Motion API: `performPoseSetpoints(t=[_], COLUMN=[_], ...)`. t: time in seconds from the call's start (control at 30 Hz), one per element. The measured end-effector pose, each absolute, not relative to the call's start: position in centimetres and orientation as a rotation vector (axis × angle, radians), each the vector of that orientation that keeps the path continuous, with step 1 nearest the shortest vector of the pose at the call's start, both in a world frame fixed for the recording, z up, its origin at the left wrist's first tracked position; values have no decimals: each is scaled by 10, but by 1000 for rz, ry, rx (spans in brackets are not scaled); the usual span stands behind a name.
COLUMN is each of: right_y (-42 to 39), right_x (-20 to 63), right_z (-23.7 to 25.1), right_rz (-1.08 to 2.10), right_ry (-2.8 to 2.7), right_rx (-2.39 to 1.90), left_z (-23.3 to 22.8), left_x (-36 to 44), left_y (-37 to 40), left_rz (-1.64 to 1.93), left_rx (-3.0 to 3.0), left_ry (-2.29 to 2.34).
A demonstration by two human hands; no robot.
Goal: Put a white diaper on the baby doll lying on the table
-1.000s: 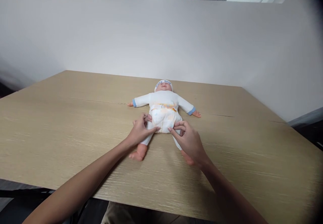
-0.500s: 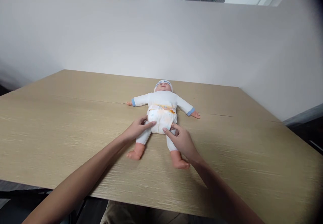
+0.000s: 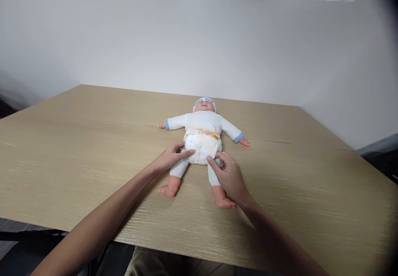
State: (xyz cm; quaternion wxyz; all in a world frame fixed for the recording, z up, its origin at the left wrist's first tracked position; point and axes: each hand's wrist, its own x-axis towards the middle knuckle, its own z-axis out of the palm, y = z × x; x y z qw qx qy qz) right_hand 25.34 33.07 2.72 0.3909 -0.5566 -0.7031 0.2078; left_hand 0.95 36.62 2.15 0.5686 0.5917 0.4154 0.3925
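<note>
A baby doll (image 3: pixel 204 120) in white clothes with blue cuffs and a printed white headband lies on its back, arms spread and feet toward me. Around its hips is a white diaper (image 3: pixel 201 146) with an orange patterned waistband. My left hand (image 3: pixel 171 158) grips the diaper's edge by the leg on the left, thumb on the front and fingers partly hidden at the side. On the other side, my right hand (image 3: pixel 229 174) pinches the leg edge between thumb and bent fingers. Both wrists are close to the doll's legs.
The doll rests on a wide wooden table (image 3: pixel 93 155) with a thin seam across it. Behind the table stands a pale wall (image 3: pixel 186 43) with glass above. A dark chair (image 3: pixel 27 253) is below the near edge at left.
The whole view has shifted slightly, so the doll and hands sit a little farther right. Both hands stay at the diaper's leg edges, with little visible change in their grip.
</note>
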Motion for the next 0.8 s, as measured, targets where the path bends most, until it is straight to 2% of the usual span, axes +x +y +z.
performPoseSetpoints(t=[0.8], right_y=[334], right_x=[261], right_z=[28], right_rz=[681], right_ry=[-1681], right_rx=[-1470], left_z=[17], left_x=[14], left_y=[366], left_rz=[970], left_rx=[1205], left_ry=[915])
